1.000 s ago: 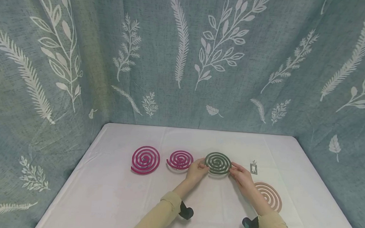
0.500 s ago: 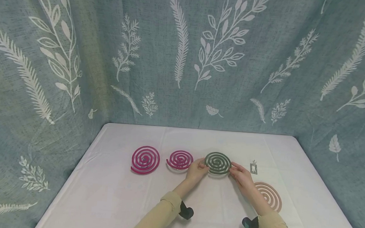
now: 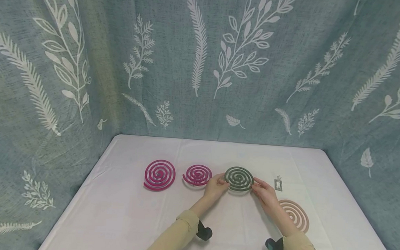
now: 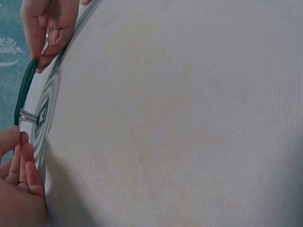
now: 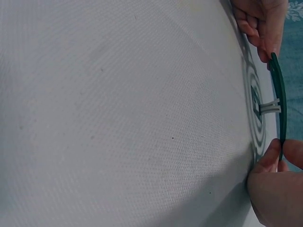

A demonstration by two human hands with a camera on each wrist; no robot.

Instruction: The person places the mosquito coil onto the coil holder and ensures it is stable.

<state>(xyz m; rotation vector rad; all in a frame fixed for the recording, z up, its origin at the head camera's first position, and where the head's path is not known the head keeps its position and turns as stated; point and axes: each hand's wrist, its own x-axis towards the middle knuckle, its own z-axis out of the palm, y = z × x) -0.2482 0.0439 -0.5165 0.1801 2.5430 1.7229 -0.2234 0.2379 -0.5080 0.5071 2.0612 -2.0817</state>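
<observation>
A green mosquito coil (image 3: 239, 179) sits level above the table, raised on a small metal stand (image 4: 31, 117). My left hand (image 3: 215, 186) pinches its left edge between thumb and fingers. On the opposite edge, my right hand (image 3: 265, 195) pinches the rim the same way. Seen edge-on in the right wrist view, the green coil (image 5: 280, 90) rests on the stand's upright prongs, and its shadow falls on the cloth below. How the coil's centre meets the prongs is hard to make out.
Two magenta mosquito coils, one far left (image 3: 160, 175) and one beside my left hand (image 3: 197, 175), sit on stands. A loose metal stand (image 3: 278, 183) lies right of my right hand. A tan coil (image 3: 296, 215) is partly hidden by my right forearm. A patterned curtain (image 3: 203, 64) encloses the white table.
</observation>
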